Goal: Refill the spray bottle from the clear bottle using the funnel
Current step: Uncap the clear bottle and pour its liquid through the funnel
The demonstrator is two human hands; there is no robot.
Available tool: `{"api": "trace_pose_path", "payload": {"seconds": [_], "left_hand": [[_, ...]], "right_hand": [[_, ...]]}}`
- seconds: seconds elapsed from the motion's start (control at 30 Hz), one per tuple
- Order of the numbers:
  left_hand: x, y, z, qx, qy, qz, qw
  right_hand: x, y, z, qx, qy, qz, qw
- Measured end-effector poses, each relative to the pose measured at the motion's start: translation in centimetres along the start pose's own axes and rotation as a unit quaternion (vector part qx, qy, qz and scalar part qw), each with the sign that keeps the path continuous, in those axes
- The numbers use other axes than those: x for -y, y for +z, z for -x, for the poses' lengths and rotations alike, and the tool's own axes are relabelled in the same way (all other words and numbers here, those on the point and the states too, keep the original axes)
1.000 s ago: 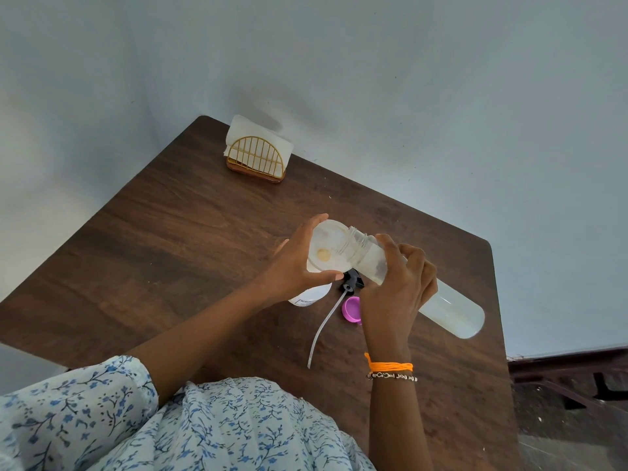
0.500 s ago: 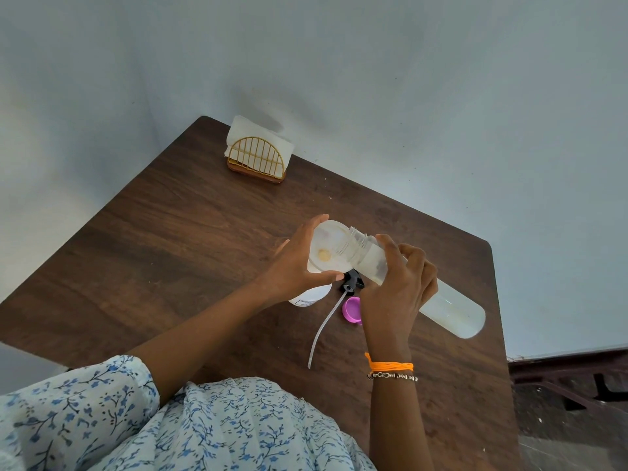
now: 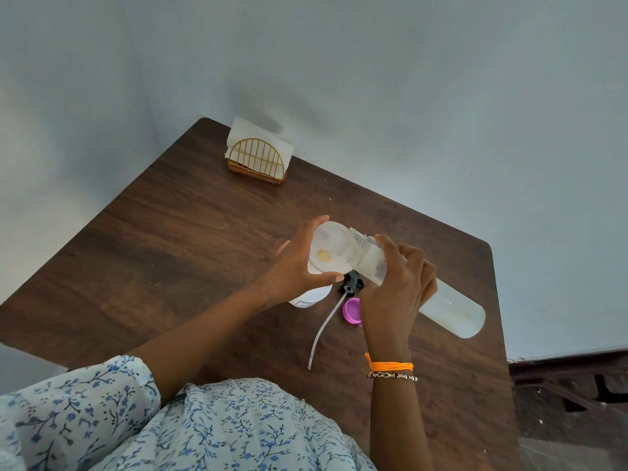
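Note:
My right hand (image 3: 397, 287) grips the clear bottle (image 3: 445, 307) near its neck and holds it tipped, its open mouth over the translucent funnel (image 3: 328, 249). My left hand (image 3: 295, 266) holds the funnel by its rim. The funnel sits on the white spray bottle (image 3: 311, 295), which is mostly hidden beneath it. The black spray head (image 3: 351, 283) with its long white tube lies on the table between my hands. A pink cap (image 3: 351, 311) lies beside it.
A gold wire napkin holder (image 3: 258, 161) with white napkins stands at the far corner of the brown wooden table (image 3: 170, 239). Pale walls close in behind the table. The table's right edge drops to a dark floor.

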State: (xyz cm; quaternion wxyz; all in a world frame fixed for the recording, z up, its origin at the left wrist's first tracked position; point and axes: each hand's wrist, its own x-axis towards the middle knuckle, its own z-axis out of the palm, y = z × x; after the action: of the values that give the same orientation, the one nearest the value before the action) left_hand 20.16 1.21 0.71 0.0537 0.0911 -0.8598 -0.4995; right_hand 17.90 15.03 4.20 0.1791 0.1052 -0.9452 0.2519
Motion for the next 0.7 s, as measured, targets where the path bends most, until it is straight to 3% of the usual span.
{"api": "trace_pose_path", "payload": {"seconds": [0.7], "left_hand": [[0.12,0.00,0.03,-0.001,0.002,0.005,1.000]], "right_hand": [[0.19,-0.31,0.05,0.007,0.002,0.001,1.000]]}}
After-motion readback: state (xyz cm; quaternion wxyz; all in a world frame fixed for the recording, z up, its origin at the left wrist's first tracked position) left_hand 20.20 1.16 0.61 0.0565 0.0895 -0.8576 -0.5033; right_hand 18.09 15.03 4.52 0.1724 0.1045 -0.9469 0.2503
